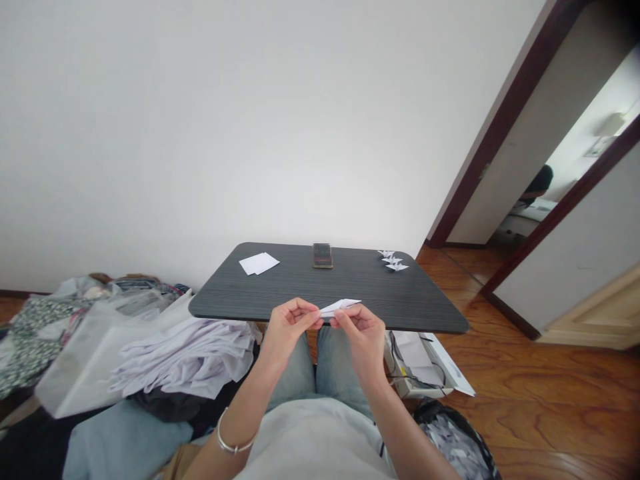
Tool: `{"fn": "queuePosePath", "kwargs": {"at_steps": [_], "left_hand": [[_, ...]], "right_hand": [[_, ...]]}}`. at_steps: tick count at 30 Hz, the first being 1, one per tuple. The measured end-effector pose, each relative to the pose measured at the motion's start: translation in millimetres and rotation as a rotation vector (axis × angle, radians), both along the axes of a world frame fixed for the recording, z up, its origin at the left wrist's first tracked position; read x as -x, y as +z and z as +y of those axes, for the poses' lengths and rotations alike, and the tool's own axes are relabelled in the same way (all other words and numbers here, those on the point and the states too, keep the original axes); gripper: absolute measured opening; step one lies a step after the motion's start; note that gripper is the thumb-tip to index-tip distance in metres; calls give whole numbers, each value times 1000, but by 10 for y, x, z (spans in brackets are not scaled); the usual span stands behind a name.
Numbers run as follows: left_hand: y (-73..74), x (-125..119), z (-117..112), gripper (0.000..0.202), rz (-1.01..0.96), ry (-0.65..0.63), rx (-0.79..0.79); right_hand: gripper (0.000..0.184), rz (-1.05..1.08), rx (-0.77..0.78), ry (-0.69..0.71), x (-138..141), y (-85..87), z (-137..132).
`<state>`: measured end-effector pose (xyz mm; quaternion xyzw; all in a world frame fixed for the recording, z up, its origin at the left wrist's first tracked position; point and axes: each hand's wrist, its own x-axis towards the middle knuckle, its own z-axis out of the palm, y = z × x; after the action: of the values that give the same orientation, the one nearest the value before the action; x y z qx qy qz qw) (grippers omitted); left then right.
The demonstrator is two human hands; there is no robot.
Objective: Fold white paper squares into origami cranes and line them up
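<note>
A narrow, pointed piece of folded white paper (336, 308) is held just above the front edge of the dark table (260, 297). My left hand (296, 317) pinches its left end between thumb and fingertips. At the other side, my right hand (361, 323) grips the paper lower down, with a thin point showing past the fingers. Several small folded paper cranes (393, 260) stand in a row at the table's far right. Square white paper sheets (259, 263) lie overlapping at the far left.
A phone (323, 255) lies at the table's back, near the white wall (300, 120). Piled clothes (190, 357) fill the floor on the left. Below the table's right side are an open box with cables (420, 363) and a black bag of paper scraps (453, 440).
</note>
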<state>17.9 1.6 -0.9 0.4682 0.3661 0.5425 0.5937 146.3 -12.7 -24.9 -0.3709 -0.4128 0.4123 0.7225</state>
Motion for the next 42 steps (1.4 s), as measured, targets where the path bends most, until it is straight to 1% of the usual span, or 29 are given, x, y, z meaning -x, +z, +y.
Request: {"fn": "queuePosePath", "kwargs": {"at_steps": [5, 8, 12, 16, 20, 25, 29, 33, 42], "left_hand": [[3, 46, 9, 21, -42, -60, 44], [7, 64, 10, 21, -40, -64, 40], [12, 85, 3, 16, 16, -36, -66], [11, 116, 2, 12, 117, -53, -152], [11, 142, 3, 7, 225, -11, -217], [21, 149, 4, 5, 260, 2, -262], [27, 153, -10, 5, 274, 21, -308], [41, 154, -27, 9, 311, 35, -343], [61, 164, 29, 18, 297, -45, -301]], "right_hand": [[14, 12, -16, -20, -13, 8, 3], [15, 19, -27, -53, -26, 11, -1], [14, 5, -49, -73, -35, 11, -18], [11, -45, -92, -94, -30, -2, -38], [9, -114, -130, -150, -23, -35, -43], [7, -206, -184, -199, -27, -97, -55], [7, -257, -210, -233, -27, -132, -66], [9, -301, -228, -236, -22, -135, -62], [10, -303, -183, -211, -12, -139, -52]]}}
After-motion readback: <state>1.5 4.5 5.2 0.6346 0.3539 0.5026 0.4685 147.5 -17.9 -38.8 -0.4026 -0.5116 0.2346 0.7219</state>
